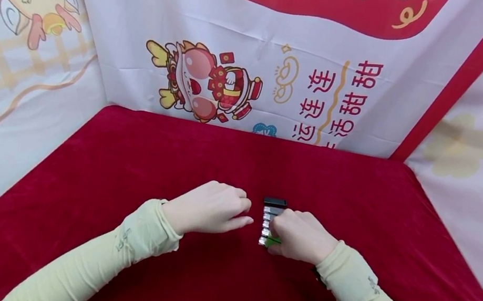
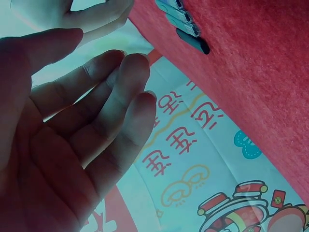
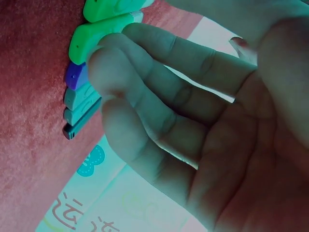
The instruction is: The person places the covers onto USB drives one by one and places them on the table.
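A row of lighters with shiny metal ends lies on the cloth, side by side. The right wrist view shows a green lighter (image 3: 99,37) beside another green one, then a purple lighter (image 3: 76,76) and blue-green ones. At the far end of the row is a black oblong piece (image 1: 275,202). My right hand (image 1: 303,238) is over the right side of the row, its fingers loosely bent and covering part of the lighters; whether the fingertips touch them is unclear. To the left of the row hovers my left hand (image 1: 212,209), fingers relaxed and holding nothing.
Dark red cloth (image 1: 202,154) covers the table. Behind it hangs a white printed curtain (image 1: 243,28) with red characters and a cartoon figure. Printed side panels (image 1: 480,185) stand at the left and right edges.
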The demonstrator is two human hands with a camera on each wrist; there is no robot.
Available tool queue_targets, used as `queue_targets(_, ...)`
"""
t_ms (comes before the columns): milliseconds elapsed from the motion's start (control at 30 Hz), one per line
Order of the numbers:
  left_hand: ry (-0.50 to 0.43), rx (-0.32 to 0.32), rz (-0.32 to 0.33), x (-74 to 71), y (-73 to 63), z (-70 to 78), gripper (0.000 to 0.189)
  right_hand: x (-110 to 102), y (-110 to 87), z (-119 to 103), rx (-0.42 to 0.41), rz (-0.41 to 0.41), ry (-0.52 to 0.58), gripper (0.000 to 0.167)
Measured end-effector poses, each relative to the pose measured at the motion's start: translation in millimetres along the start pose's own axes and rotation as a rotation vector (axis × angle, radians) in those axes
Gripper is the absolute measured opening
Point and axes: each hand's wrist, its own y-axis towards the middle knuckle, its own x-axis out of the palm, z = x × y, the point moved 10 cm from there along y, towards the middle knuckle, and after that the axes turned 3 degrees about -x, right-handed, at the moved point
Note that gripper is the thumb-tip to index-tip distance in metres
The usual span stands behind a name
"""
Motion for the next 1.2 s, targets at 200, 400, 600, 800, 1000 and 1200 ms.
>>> queue_targets(200, 0.018, 0.002, 0.006, 0.0, 1.4, 1.1, 0.022, -6.9, -3.4, 9.4, 0.049, 0.02, -0.006, 0.032)
queue_targets(400, 0.018, -0.035, -0.003, 3.6, 0.6, -6.1, 0.021, -23.5, -5.0, 15.6, 0.076, 0.075, -0.053, 0.022)
queue_targets(600, 0.033, -0.052, 0.026, 5.9, -2.1, -11.5, 0.024, -37.5, -5.6, 16.5, 0.093, 0.167, -0.058, 0.019)
queue_targets(800, 0.105, -0.069, 0.145, -1.8, -7.7, -19.4, 0.024, -51.7, -12.6, 13.7, 0.057, 0.314, -0.116, 0.032)
queue_targets(1000, 0.189, -0.136, 0.214, -4.2, -24.5, -34.8, 0.03, -66.0, -22.3, 11.7, 0.003, 0.448, -0.104, 0.044)
queue_targets(1200, 0.19, -0.241, 0.307, -12.5, -40.6, -49.8, 0.036, -86.6, -32.2, 10.7, -0.022, 0.602, -0.093, 0.041)
